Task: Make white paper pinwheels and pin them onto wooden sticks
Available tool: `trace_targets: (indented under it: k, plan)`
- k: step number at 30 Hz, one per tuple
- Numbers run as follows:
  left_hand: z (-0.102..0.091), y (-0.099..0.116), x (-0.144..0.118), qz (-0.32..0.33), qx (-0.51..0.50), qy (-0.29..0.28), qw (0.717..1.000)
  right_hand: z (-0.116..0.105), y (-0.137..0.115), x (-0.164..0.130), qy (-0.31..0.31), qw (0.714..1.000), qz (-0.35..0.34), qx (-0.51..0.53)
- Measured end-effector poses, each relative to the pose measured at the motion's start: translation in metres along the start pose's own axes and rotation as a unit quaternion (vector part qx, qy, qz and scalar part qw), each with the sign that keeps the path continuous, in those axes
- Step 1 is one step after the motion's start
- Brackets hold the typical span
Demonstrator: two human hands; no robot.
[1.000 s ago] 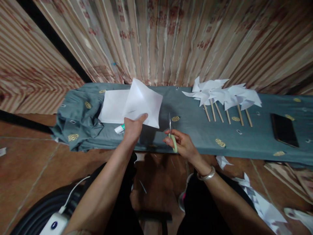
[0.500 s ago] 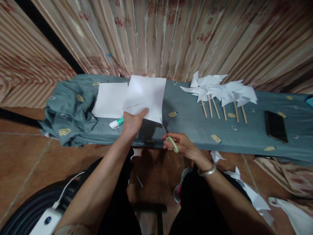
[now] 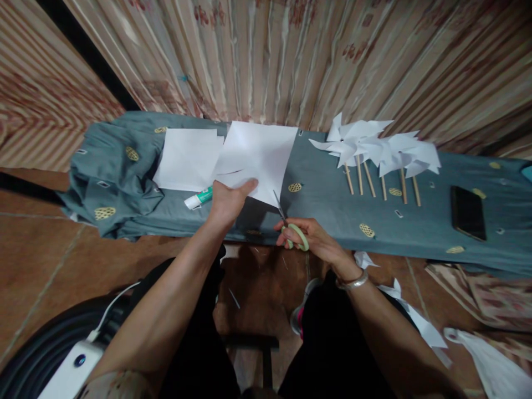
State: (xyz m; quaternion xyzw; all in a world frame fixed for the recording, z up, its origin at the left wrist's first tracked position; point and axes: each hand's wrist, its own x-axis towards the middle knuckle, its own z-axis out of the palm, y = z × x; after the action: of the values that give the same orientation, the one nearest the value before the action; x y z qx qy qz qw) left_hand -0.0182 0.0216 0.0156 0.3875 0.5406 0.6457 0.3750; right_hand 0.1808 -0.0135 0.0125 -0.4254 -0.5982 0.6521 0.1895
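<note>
My left hand [image 3: 233, 199] pinches a white sheet of paper [image 3: 261, 147] by its near edge, thumb on top. A slit shows in the sheet beside that thumb. In my right hand [image 3: 307, 237] is a pair of scissors [image 3: 298, 235] with light green handles. Their blades point away from me and meet the sheet's near right corner. Under and left of the held sheet lies more white paper [image 3: 187, 160]. A green and white glue tube [image 3: 198, 198] lies beside my left hand, partly hidden by it.
Several white paper pinwheels [image 3: 374, 147] on wooden sticks lie to the right on the grey-green cloth [image 3: 328, 213]. Farther right is a black phone [image 3: 468, 213]. Paper scraps [image 3: 419, 321] litter the floor. A pleated curtain [image 3: 249, 61] hangs behind, and a white device [image 3: 72, 368] with a cable sits lower left.
The held sheet has turned slightly and shifted right relative to the paper beneath it. The scissors' handles have spread apart, their blades still at the sheet's corner. The camera view has shifted slightly.
</note>
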Motion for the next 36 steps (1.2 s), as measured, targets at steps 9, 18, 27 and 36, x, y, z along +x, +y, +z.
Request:
trace_targets:
  k: [9, 18, 27, 36]
  plan:
    - [0.0024, -0.0013, -0.0015, 0.001, -0.004, -0.007, 1.000, -0.0008, -0.0005, 0.0013, 0.000, 1.000, -0.004, -0.022]
    - [0.0013, -0.0010, -0.0034, -0.006, -0.005, 0.000, 1.000, 0.0002, -0.0008, 0.0007, 0.003, 1.000, 0.001, 0.002]
    - [0.0003, 0.0000, -0.0036, -0.013, 0.003, 0.002, 1.000, 0.0008, -0.0024, 0.0012, 0.001, 1.000, 0.001, -0.005]
    - [-0.0007, -0.0009, -0.0021, -0.024, 0.009, 0.018, 0.999, 0.0019, 0.0001, 0.0020, 0.003, 1.000, 0.008, 0.016]
